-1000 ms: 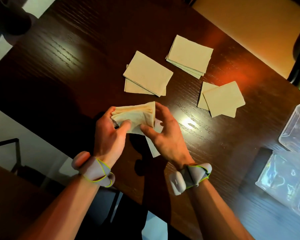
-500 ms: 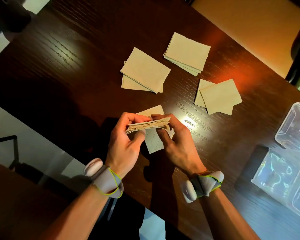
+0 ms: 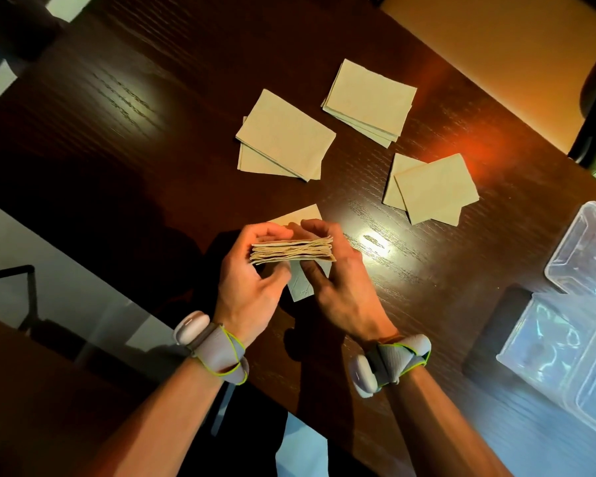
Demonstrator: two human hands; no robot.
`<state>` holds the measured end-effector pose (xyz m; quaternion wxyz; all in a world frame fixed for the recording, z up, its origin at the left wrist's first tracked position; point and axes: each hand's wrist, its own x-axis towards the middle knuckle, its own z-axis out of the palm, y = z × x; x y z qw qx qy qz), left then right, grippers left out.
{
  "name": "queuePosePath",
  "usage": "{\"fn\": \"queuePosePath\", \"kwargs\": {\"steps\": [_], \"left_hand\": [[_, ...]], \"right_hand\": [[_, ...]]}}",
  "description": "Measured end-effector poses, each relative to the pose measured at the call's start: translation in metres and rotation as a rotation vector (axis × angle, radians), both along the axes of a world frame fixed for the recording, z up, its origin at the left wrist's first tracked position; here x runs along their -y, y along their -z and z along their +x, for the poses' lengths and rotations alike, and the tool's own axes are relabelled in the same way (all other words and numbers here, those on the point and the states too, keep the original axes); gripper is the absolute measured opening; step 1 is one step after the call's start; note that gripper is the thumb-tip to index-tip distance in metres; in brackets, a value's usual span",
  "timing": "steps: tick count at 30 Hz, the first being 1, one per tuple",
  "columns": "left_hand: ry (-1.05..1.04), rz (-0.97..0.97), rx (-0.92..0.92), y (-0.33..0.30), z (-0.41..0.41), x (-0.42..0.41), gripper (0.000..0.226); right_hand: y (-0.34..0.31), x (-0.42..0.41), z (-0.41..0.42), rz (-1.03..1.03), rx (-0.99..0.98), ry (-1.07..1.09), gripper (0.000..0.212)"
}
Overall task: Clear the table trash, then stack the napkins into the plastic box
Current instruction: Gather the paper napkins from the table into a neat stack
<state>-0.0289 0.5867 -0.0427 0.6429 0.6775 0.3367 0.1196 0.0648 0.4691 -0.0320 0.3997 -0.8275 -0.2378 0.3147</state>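
Both hands hold one stack of beige napkins (image 3: 293, 251) edge-on, a little above the dark wooden table (image 3: 152, 149). My left hand (image 3: 252, 280) grips its left end, my right hand (image 3: 338, 284) grips its right end. A single napkin (image 3: 301, 287) lies flat on the table under the hands, partly hidden. Three small piles of napkins lie further back: a left pile (image 3: 283, 142), a far pile (image 3: 370, 99), a right pile (image 3: 430, 187). The clear plastic box (image 3: 565, 342) stands at the right edge of the table.
A second clear plastic piece (image 3: 582, 249), perhaps a lid or another box, lies just behind the plastic box. The table's near edge runs diagonally below my wrists. A light tan surface (image 3: 496, 53) lies past the table's far edge.
The stack in my hands has turned from tilted and fanned to level and squared up. Both hands have shifted slightly right and closed in on its ends.
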Motion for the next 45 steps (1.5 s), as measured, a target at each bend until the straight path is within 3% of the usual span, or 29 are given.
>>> {"fn": "queuePosePath", "kwargs": {"steps": [5, 9, 14, 18, 27, 35, 41, 45], "left_hand": [[-0.006, -0.004, -0.035, 0.001, -0.002, 0.000, 0.045], [-0.028, 0.042, -0.065, 0.000, -0.002, -0.001, 0.030], [-0.106, -0.145, -0.117, 0.001, 0.001, 0.002, 0.030], [-0.106, -0.243, -0.239, 0.004, 0.006, 0.009, 0.023], [-0.085, -0.323, -0.333, -0.001, 0.010, 0.014, 0.040], [-0.090, -0.243, -0.420, 0.004, 0.006, 0.014, 0.034], [-0.112, -0.157, -0.510, 0.003, 0.011, 0.013, 0.017], [-0.181, -0.118, -0.547, -0.002, 0.015, 0.013, 0.028]], "right_hand": [[0.001, -0.001, -0.001, -0.023, 0.004, -0.025, 0.047], [0.001, -0.001, -0.002, -0.015, 0.032, -0.027, 0.025], [-0.007, 0.003, 0.006, 0.037, 0.018, 0.070, 0.011], [-0.003, 0.005, 0.016, -0.103, 0.020, 0.141, 0.015], [0.010, 0.002, 0.019, -0.238, -0.106, 0.212, 0.021], [0.019, -0.002, 0.017, -0.292, -0.018, 0.155, 0.020], [0.024, -0.002, 0.011, -0.387, 0.156, 0.163, 0.031], [0.024, 0.000, 0.007, -0.405, 0.217, 0.234, 0.036]]}}
